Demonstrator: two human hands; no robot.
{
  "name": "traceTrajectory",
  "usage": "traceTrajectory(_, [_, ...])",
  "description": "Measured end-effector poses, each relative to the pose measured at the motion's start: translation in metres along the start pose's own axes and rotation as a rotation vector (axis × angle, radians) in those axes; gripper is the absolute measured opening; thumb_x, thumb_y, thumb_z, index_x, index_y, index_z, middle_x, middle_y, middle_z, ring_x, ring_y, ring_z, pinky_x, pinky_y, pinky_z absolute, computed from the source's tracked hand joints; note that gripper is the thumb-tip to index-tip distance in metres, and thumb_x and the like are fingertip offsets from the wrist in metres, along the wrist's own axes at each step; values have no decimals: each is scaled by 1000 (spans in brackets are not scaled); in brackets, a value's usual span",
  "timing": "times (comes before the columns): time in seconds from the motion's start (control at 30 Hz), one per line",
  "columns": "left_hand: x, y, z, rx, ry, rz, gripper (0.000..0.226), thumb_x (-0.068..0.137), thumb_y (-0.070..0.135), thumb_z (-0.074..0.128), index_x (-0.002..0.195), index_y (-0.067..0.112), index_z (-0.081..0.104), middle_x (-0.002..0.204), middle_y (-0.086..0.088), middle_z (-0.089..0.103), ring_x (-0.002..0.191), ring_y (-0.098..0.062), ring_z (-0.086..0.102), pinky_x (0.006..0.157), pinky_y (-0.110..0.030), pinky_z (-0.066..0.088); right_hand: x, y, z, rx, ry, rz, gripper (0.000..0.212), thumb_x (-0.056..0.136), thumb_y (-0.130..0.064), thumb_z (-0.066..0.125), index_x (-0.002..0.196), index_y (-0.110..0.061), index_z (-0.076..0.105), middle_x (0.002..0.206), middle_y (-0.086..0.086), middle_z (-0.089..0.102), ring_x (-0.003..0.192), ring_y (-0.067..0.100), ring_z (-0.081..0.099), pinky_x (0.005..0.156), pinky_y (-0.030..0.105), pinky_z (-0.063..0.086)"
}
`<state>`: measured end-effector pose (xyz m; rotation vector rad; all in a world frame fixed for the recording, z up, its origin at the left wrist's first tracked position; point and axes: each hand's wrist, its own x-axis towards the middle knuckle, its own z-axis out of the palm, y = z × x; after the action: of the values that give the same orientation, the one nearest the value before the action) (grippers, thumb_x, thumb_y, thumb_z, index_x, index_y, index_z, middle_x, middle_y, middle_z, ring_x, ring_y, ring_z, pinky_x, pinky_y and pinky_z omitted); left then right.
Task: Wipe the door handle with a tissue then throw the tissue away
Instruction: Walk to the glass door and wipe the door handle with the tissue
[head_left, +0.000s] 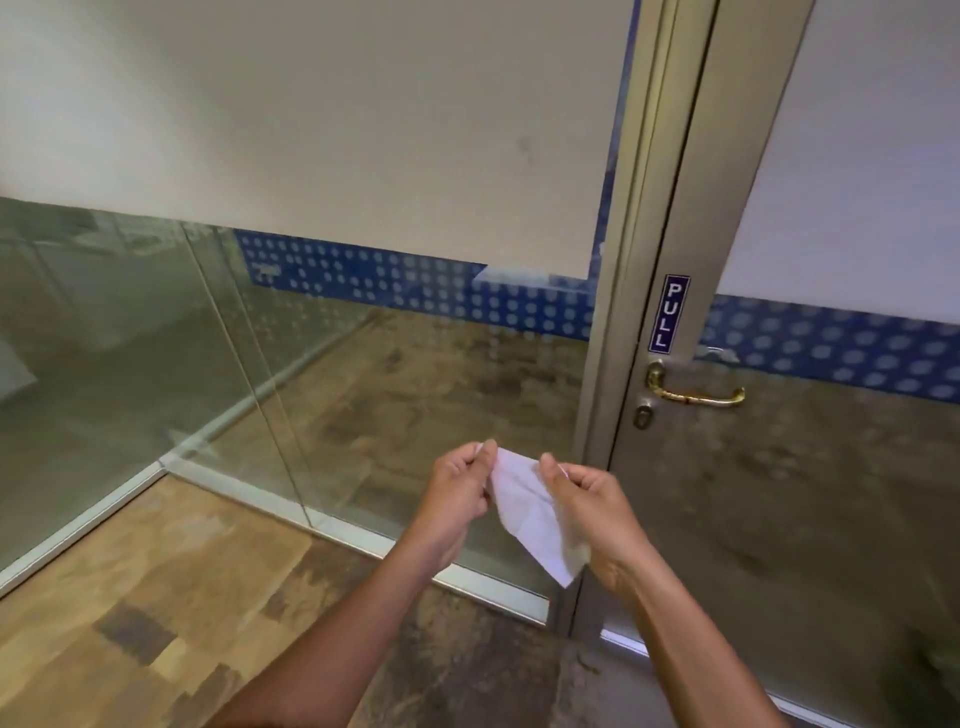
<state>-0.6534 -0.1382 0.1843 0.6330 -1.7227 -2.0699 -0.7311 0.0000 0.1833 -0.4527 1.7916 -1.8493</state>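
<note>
A white tissue (530, 512) hangs folded between both my hands, low in the middle of the view. My left hand (460, 491) pinches its upper left corner. My right hand (592, 512) grips its right side, with the lower tip dangling by that wrist. The brass lever door handle (693, 394) sits up and to the right of my hands on the metal-framed glass door (727, 218), well apart from the tissue. Under the handle is a keyhole (643, 415), and above it a blue PULL sticker (668, 313).
A glass partition (208, 338) with a frosted upper film and a blue dotted band runs leftward from the door frame. Its metal floor rail (363, 540) crosses below my hands. Wood-pattern flooring (156, 597) lies at the lower left.
</note>
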Motion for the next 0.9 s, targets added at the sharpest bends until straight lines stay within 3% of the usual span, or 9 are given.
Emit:
traceTrajectory(0.13, [29,-3,18,96,-83,49,31,106,29,50,86,10,65,76,-9,70,69,-19,63,59,-26,49,8,-4,-13,22,107,29,43,92,-39,66,85,2,74,79,12,70,70,20,60,69,33,45])
traceTrajectory(0.23, [45,-1,24,184,-160,115,30,105,26,53,79,11,59,68,-3,60,64,-16,54,61,-30,42,14,-3,-22,97,168,57,31,90,-32,71,89,-2,75,90,19,75,78,28,69,79,46,55])
traceTrajectory(0.33, [67,-1,23,253,-268,140,35,102,22,58,79,-3,58,71,-10,56,69,-18,50,65,-32,37,21,-2,-28,197,200,90,32,87,-31,74,99,-1,74,105,26,74,92,36,72,91,57,53])
traceTrajectory(0.4, [81,-3,23,302,-301,142,33,100,22,62,74,1,60,70,-11,55,70,-18,47,64,-31,34,24,0,-30,234,256,109,41,89,-37,71,105,1,71,108,24,74,94,35,70,89,53,53])
traceTrajectory(0.5, [104,-6,29,399,-317,175,31,98,21,66,68,17,60,66,-1,56,65,-14,46,63,-29,33,29,5,-32,205,351,116,36,91,-48,64,92,-14,75,89,10,77,80,25,72,71,35,50])
traceTrajectory(0.57, [117,-7,37,450,-341,198,27,97,21,67,70,18,63,67,0,55,65,-12,45,61,-29,33,29,8,-36,223,392,137,37,92,-52,60,88,-18,74,80,2,76,74,18,74,63,29,53])
traceTrajectory(0.67, [134,-8,54,504,-375,224,16,96,22,68,86,10,70,74,-9,63,69,-13,52,63,-27,38,28,6,-46,295,473,169,43,92,-50,61,106,-11,72,98,13,78,95,29,75,82,45,61])
traceTrajectory(0.77, [147,-5,75,540,-446,251,19,97,28,65,100,10,69,80,-9,65,74,-16,59,71,-29,45,22,3,-63,277,569,118,32,91,-43,65,105,-15,71,101,14,76,96,28,73,87,45,58])
traceTrajectory(0.9, [156,1,100,567,-679,188,30,96,45,62,112,19,68,90,0,75,79,-11,69,73,-30,54,15,-2,-89,219,569,25,22,99,-22,57,100,-16,77,93,6,79,79,15,74,65,30,59])
